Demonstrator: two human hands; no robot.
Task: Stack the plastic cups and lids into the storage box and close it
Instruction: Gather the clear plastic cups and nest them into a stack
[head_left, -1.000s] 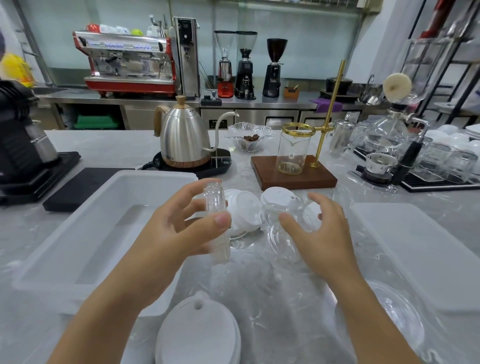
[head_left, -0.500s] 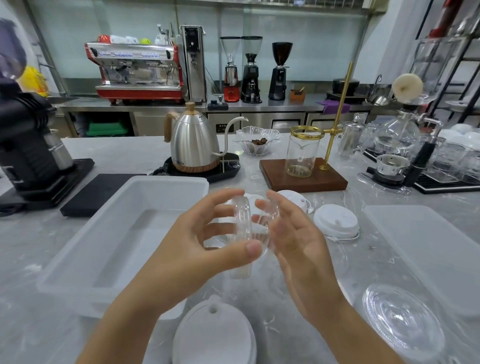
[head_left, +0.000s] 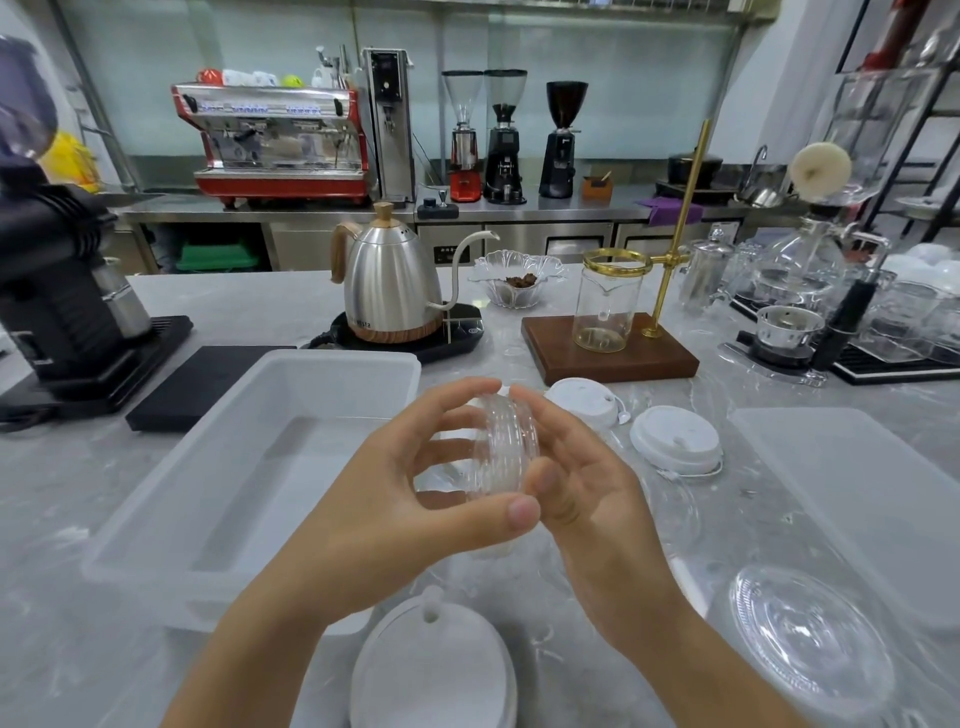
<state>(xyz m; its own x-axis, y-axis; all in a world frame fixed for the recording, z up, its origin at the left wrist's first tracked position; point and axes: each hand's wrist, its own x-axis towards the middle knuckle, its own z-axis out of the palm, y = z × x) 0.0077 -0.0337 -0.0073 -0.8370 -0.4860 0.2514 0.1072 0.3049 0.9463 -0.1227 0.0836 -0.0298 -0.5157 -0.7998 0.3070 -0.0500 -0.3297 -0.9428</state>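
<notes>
While both hands meet above the bench (head_left: 779, 519), the left hand (head_left: 415, 499) and right hand (head_left: 582, 483) pinch a small stack of clear lids (head_left: 501, 452) by its rims, just right of the open storage box (head_left: 249, 467). Thin plastic like this is probably light, slick and easily crushed, so hold the edges. Beyond lie white lids (head_left: 675, 441) and a kettle (head_left: 389, 280).

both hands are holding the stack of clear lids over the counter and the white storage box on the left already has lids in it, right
Not quite. The head view shows the storage box empty, with nothing in it yet. The rest holds: the left hand and right hand hold the stack of clear lids between them above the counter, with the box on the left.
</notes>
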